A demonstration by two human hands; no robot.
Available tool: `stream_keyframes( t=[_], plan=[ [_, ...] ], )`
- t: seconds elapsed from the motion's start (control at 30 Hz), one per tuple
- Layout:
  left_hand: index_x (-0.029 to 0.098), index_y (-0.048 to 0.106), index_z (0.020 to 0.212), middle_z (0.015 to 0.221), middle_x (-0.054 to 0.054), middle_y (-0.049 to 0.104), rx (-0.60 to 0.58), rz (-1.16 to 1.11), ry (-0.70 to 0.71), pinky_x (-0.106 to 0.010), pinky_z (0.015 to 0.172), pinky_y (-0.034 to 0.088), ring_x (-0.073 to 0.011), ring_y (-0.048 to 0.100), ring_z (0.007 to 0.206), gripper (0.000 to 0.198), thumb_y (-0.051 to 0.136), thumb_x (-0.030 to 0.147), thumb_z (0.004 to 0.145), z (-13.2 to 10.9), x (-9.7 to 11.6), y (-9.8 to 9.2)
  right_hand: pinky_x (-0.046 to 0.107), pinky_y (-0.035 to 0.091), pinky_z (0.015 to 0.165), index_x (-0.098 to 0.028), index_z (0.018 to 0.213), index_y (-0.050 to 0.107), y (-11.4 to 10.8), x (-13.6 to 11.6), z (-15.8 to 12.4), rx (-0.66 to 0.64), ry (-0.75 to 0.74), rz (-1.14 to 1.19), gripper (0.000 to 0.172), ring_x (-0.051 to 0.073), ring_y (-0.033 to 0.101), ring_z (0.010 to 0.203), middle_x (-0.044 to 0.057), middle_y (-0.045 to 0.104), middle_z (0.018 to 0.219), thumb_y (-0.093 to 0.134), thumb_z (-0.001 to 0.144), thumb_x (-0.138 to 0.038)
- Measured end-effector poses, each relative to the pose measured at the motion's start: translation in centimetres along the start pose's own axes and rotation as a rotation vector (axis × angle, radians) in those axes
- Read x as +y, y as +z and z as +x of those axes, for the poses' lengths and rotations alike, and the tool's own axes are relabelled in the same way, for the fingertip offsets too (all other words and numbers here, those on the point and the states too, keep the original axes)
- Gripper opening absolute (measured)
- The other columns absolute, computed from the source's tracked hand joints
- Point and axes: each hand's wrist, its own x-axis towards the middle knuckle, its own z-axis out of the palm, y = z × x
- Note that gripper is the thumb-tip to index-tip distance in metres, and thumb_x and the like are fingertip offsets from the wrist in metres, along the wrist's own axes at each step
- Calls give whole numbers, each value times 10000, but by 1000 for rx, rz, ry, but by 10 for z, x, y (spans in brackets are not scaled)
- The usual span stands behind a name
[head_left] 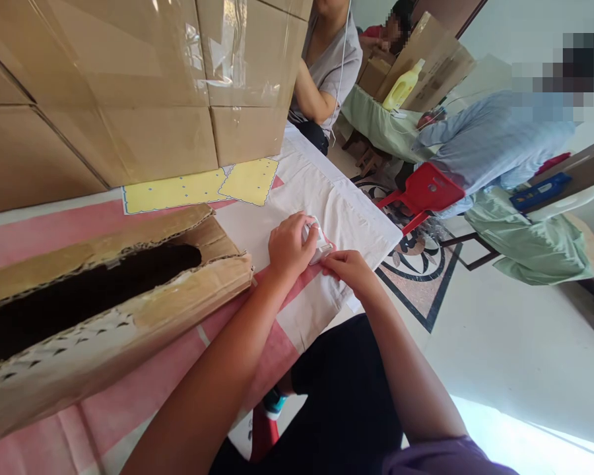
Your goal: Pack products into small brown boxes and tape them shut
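My left hand (290,244) is wrapped round a small white object (321,251) with a clear, shiny part, close to the table corner. What kind of thing it is cannot be made out, as the fingers cover much of it. At the object's near right edge, my right hand (349,269) is closed in a pinch; whatever lies between its fingertips is too small to tell. Both hands rest low over the pink and white tablecloth (317,300).
A long open cardboard box (188,297) lies left of my hands. Behind it stand stacked taped cartons (153,86), with yellow scalloped sheets (178,190) at their foot. Other people sit beyond the table, near a red chair (433,191) and a yellow bottle (403,86).
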Motion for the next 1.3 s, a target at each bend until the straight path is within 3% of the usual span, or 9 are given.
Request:
stream_keyframes(
  t=[0.23, 0.53, 0.83, 1.3],
  plan=[
    [238, 661, 1128, 1279, -40, 728, 11, 10, 27, -351, 1010, 483, -221, 656, 1217, 201, 535, 295, 982, -1, -2, 3, 284, 329, 550, -199, 569, 577, -6, -6, -4, -57, -62, 37, 218, 115, 445, 550, -18, 523, 533, 663, 727, -323],
    [256, 640, 1134, 1297, -28, 717, 0, 14, 17, -365, 1008, 484, -227, 650, 1215, 200, 548, 269, 957, -2, -4, 3, 297, 245, 551, -199, 574, 539, -14, -13, -9, -135, -68, 237, 200, 112, 395, 525, -25, 457, 506, 623, 743, -266],
    [258, 609, 1145, 1308, -43, 698, -16, 47, 22, -389, 1004, 486, -244, 637, 1222, 211, 559, 250, 940, -2, -5, 4, 300, 268, 577, -196, 570, 501, -14, -20, -16, -178, -92, 354, 265, 122, 410, 540, -8, 459, 526, 621, 803, -238],
    [256, 604, 1148, 1304, -55, 689, -29, 37, 26, -394, 1015, 484, -246, 632, 1213, 215, 567, 253, 936, -1, -7, 4, 286, 283, 566, -190, 587, 521, -14, -24, -20, -170, -48, 303, 252, 125, 434, 560, 6, 504, 561, 603, 818, -248]
  ],
)
